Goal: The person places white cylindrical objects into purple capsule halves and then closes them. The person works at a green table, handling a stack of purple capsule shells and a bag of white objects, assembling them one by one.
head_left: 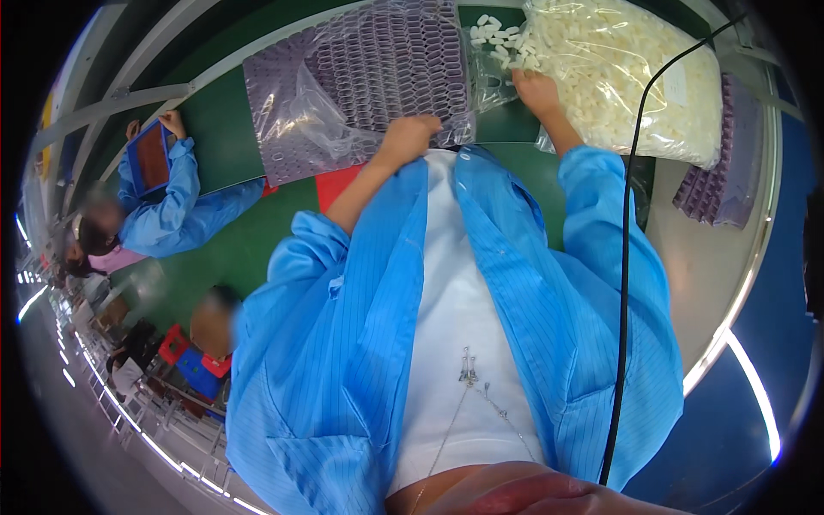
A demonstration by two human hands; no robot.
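Note:
A purple tray (pixel 390 64) with rows of narrow slots lies on the bench in front of me, clear plastic film (pixel 318 112) crumpled over its left part. My left hand (pixel 412 139) rests at the tray's near edge, its fingers curled together; whatever they hold is hidden. To the right, my right hand (pixel 536 90) reaches beside loose small white oblong pieces (pixel 493 33), fingers drawn together at the mouth of a large clear bag. That bag (pixel 627 77) is full of similar cream-white pieces. Whether a piece sits between the right fingertips is too small to tell.
More purple trays (pixel 721 163) stand at the far right. A black cable (pixel 631 215) hangs across the view on the right. At left, a co-worker in blue (pixel 163 215) holds a blue-rimmed tray (pixel 150 154). A red object (pixel 336 184) shows below the bench edge.

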